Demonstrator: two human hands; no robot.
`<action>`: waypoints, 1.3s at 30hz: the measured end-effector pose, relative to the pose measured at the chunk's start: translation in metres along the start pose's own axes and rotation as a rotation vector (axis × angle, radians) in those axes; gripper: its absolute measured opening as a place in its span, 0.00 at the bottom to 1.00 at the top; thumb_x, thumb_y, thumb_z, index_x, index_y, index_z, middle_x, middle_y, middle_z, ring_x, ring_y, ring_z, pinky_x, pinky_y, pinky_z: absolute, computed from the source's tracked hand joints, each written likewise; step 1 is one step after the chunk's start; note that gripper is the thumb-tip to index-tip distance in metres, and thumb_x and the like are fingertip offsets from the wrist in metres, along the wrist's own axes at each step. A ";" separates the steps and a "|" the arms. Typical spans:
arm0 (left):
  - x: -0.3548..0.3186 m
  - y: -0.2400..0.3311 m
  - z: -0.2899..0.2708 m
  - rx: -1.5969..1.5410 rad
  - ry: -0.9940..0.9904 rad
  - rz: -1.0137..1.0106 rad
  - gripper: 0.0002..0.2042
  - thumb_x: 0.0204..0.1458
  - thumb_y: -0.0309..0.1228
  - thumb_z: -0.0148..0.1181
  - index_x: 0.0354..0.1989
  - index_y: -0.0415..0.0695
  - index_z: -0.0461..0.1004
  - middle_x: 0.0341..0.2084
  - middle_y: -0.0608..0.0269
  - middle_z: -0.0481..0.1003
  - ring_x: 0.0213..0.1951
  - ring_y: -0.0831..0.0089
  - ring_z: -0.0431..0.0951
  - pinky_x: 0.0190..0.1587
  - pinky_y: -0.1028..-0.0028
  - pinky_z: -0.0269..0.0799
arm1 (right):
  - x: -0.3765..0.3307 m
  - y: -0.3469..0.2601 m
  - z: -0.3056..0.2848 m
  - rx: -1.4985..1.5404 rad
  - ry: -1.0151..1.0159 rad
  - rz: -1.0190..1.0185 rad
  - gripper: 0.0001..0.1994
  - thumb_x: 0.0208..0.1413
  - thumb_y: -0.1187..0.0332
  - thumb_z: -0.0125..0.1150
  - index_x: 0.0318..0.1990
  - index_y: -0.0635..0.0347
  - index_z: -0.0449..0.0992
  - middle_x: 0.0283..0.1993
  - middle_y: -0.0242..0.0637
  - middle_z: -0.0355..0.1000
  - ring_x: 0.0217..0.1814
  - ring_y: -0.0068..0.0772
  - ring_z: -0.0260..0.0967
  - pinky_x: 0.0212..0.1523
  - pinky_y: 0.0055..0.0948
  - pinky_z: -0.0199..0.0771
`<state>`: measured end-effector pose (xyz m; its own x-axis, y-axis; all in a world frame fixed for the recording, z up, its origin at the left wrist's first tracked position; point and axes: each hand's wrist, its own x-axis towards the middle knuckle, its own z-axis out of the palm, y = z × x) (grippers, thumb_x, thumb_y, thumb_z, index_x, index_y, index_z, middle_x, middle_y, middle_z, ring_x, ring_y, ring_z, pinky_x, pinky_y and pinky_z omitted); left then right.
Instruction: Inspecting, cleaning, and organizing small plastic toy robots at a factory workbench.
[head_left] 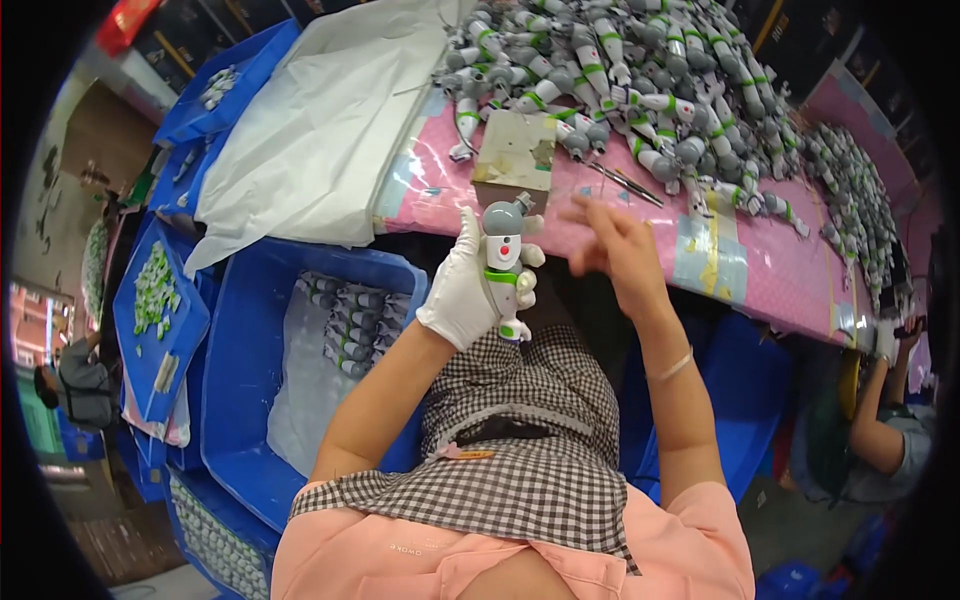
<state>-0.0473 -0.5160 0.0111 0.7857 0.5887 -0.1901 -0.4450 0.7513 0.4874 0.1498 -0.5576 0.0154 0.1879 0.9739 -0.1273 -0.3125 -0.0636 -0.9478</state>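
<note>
My left hand (pixel 462 297), in a white glove, is closed around a toy arm (pixel 503 252). The part stands nearly upright, with a grey ball end on top, a white body, a red dot and a green band. My bare right hand (pixel 618 245) hovers just right of it over the table's front edge, its fingers apart and slightly blurred, with nothing seen in them. Beyond the left hand sits a worn box-shaped block (pixel 515 150). A large heap of similar toy arms (pixel 640 80) covers the table behind it.
The table (pixel 570 215) has a pink covering with tape patches. Pen-like tools (pixel 628 185) lie on it. White sheeting (pixel 320 120) drapes its left end. A blue bin (pixel 235 370) at my left holds rows of grey-and-white parts (pixel 355 325). Another person (pixel 885 430) works at far right.
</note>
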 end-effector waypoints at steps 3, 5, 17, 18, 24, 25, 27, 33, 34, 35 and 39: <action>0.006 -0.005 -0.008 -0.222 -0.039 -0.205 0.37 0.54 0.64 0.32 0.56 0.41 0.63 0.31 0.62 0.72 0.27 0.70 0.73 0.30 0.70 0.69 | 0.031 0.003 -0.002 0.321 0.196 -0.028 0.16 0.60 0.65 0.52 0.51 0.66 0.71 0.43 0.42 0.75 0.25 0.23 0.72 0.29 0.20 0.77; 0.007 -0.008 -0.009 -0.277 0.036 -0.280 0.36 0.55 0.63 0.32 0.55 0.41 0.63 0.32 0.62 0.72 0.28 0.70 0.73 0.30 0.70 0.68 | 0.034 0.002 -0.007 0.289 0.192 -0.040 0.16 0.60 0.66 0.53 0.51 0.66 0.71 0.43 0.43 0.75 0.27 0.23 0.73 0.30 0.20 0.78; 0.017 -0.015 -0.011 0.140 0.309 -0.292 0.28 0.51 0.61 0.49 0.28 0.43 0.71 0.11 0.68 0.64 0.07 0.79 0.57 0.10 0.79 0.50 | 0.053 0.000 -0.019 0.043 0.011 0.072 0.12 0.55 0.67 0.57 0.42 0.67 0.75 0.27 0.32 0.71 0.18 0.18 0.67 0.19 0.15 0.69; 0.023 -0.013 -0.007 -0.012 0.298 -0.360 0.34 0.48 0.68 0.43 0.19 0.43 0.70 0.07 0.67 0.62 0.04 0.77 0.55 0.08 0.77 0.49 | 0.055 0.002 -0.020 0.023 0.000 0.041 0.11 0.55 0.67 0.57 0.40 0.67 0.76 0.24 0.28 0.68 0.15 0.16 0.63 0.16 0.15 0.64; 0.027 -0.007 0.004 0.427 0.333 -0.260 0.26 0.49 0.57 0.53 0.33 0.41 0.70 0.16 0.64 0.68 0.11 0.78 0.63 0.13 0.78 0.57 | 0.075 0.013 -0.018 -0.241 0.001 0.011 0.09 0.56 0.68 0.54 0.34 0.65 0.77 0.19 0.24 0.61 0.13 0.12 0.55 0.14 0.15 0.53; 0.027 -0.006 0.009 0.819 0.325 -0.142 0.22 0.49 0.48 0.61 0.39 0.40 0.70 0.21 0.63 0.72 0.16 0.79 0.67 0.18 0.79 0.63 | 0.080 0.017 -0.019 -0.243 0.007 0.004 0.09 0.56 0.68 0.54 0.34 0.65 0.77 0.19 0.24 0.61 0.13 0.12 0.55 0.14 0.15 0.53; 0.032 -0.003 0.009 1.221 0.438 0.122 0.23 0.42 0.33 0.69 0.45 0.39 0.66 0.31 0.65 0.72 0.34 0.78 0.71 0.40 0.75 0.70 | 0.090 0.021 -0.021 -0.339 -0.023 -0.081 0.09 0.57 0.68 0.53 0.33 0.64 0.77 0.18 0.23 0.61 0.14 0.11 0.54 0.14 0.14 0.52; 0.049 0.060 0.009 0.739 0.410 0.038 0.17 0.51 0.32 0.60 0.47 0.41 0.65 0.33 0.63 0.73 0.30 0.80 0.74 0.20 0.82 0.69 | 0.120 0.013 -0.017 -0.587 -0.044 -0.269 0.09 0.50 0.68 0.54 0.26 0.65 0.73 0.19 0.24 0.65 0.22 0.13 0.55 0.23 0.20 0.55; 0.049 0.063 0.002 0.678 0.352 0.055 0.18 0.53 0.35 0.59 0.49 0.40 0.65 0.35 0.62 0.74 0.32 0.76 0.75 0.28 0.77 0.75 | 0.122 0.009 -0.018 -0.606 -0.134 -0.240 0.09 0.51 0.68 0.54 0.25 0.65 0.72 0.19 0.24 0.64 0.21 0.13 0.54 0.22 0.19 0.54; 0.050 0.065 -0.002 0.673 0.355 0.057 0.18 0.53 0.35 0.59 0.49 0.40 0.65 0.35 0.62 0.74 0.32 0.76 0.75 0.28 0.77 0.75 | 0.124 0.005 -0.019 -0.625 -0.224 -0.209 0.10 0.52 0.67 0.53 0.24 0.64 0.72 0.19 0.24 0.64 0.21 0.12 0.54 0.21 0.19 0.52; 0.055 0.065 -0.008 0.389 0.253 -0.019 0.17 0.56 0.37 0.55 0.49 0.38 0.67 0.37 0.59 0.74 0.36 0.69 0.77 0.43 0.64 0.76 | 0.129 -0.008 -0.024 -0.629 -0.318 -0.021 0.11 0.53 0.66 0.53 0.24 0.62 0.71 0.19 0.24 0.63 0.20 0.11 0.53 0.19 0.17 0.51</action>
<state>-0.0368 -0.4323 0.0261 0.6408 0.6666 -0.3807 -0.1996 0.6235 0.7559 0.1984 -0.4370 -0.0007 -0.1232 0.9867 -0.1058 0.3035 -0.0641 -0.9507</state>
